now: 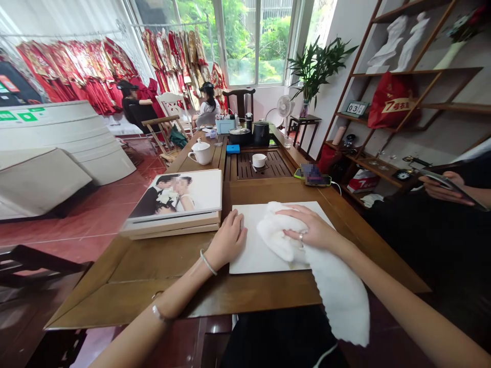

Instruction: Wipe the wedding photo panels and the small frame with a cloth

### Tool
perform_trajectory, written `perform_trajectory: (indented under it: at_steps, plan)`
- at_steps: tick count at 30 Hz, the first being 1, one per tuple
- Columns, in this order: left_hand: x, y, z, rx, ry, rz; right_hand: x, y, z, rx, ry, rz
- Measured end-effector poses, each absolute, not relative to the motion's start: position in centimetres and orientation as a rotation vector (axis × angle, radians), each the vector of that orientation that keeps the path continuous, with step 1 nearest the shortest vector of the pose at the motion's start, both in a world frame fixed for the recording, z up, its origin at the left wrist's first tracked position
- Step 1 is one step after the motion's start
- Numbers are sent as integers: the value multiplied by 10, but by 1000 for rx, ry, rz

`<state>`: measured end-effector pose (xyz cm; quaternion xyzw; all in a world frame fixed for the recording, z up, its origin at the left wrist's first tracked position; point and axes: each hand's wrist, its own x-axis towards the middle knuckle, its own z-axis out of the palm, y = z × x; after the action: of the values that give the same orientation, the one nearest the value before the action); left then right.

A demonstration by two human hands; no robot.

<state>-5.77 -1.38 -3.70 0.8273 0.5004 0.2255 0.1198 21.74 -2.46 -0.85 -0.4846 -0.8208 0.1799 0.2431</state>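
Note:
A flat white board (249, 258), perhaps a photo panel, lies at the near edge of the wooden table. At its left edge, my left hand (229, 239) presses down with bent fingers, holding the board. My right hand (312, 227) grips a bunched white cloth (282, 237) against the board's upper face. The cloth's long tail hangs over the table's front edge, beneath my right forearm. Left of the board, a large wedding photo panel (207, 191) tops a small stack of similar panels.
A white lidded teacup (200, 152), a slatted tea tray (268, 171) with a small white cup (259, 160), and a phone (314, 175) on a cable occupy the far table. At the right, another person's hand (445, 189) holds a tablet-like device. Two people sit farther back.

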Motion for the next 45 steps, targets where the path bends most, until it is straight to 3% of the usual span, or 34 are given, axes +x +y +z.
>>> perform_trajectory:
  at_steps: [10,19,32,45]
  plan:
    - [-56,-10,-32,2119,1429,846,168,37,3,-1227,-2494,262]
    - [-53,-12,-16,1619,1459,949,138,-21,7,-715,-2656,393]
    - [-53,-8,-30,1767,1294,1039,128,37,14,-1165,-2623,319]
    - [-56,-8,-30,1696,1458,980,134,-29,12,-572,-2739,433]
